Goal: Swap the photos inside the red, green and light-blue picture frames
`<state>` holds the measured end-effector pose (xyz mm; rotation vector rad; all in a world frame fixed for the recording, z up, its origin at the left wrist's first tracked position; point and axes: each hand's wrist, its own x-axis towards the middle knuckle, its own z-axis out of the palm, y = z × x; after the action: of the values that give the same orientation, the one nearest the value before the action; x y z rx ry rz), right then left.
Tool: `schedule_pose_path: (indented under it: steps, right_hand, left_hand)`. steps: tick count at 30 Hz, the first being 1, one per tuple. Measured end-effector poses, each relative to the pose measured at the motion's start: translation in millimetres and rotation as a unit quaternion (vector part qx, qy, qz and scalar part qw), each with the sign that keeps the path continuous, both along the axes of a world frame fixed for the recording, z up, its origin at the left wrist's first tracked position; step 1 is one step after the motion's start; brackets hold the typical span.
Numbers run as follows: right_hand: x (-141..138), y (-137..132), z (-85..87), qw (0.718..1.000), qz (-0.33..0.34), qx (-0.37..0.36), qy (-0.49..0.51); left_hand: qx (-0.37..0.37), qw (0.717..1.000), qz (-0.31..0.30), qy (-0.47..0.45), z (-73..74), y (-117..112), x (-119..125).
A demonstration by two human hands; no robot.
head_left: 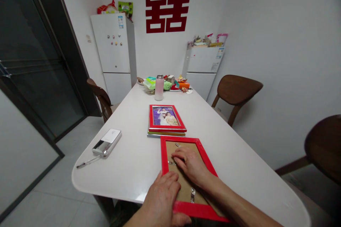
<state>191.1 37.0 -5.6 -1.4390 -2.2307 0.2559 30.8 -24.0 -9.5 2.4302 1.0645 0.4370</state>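
Red frame (206,156), its near-left corner gripped by the left hand (163,195), lies under the half-curled right hand (191,164).

Soft, muted indoor light, small glare on white tabletop (130,173), stretched edges

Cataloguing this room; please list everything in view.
table: 1, white, centre
rectangular picture frame: 1, red, brown-backed, near edge
stacked frames: at least 2, topmost red, mid-table
cylindrical bottle: 1, pink, beyond stack
rectangular cabled device: 1, silver, table left
refrigerators: 2, white, far end
packages: many, multicoloured, table and refrigerators
wooden chairs: 3, brown, both sides
cut-out character: 1, red, far wall
glass door: 1, dark, left
left hand, right hand: 2, on near frame
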Motion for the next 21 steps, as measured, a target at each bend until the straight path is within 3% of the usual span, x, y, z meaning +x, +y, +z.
schedule_pose_path:
  steps: [3,10,16,21]
  right_hand:
    - [7,18,-2.0,0.996,-0.093,0.008,-0.012]
    - [13,45,-15.8,0.984,-0.176,0.004,-0.02]
    - [15,47,-12.4,0.981,-0.194,0.0,-0.003]
    - [31,24,3.8,0.984,-0.174,0.014,0.023]
  left_hand:
    - [0.004,1.0,-0.001,0.001,-0.5,0,0]
    - [0.005,1.0,-0.005,0.014,-2.0,1,1]
    - [0.002,0.999,-0.005,0.035,2.3,1,1]
    - [0.03,0.997,-0.005,0.068,12.9,-2,6]
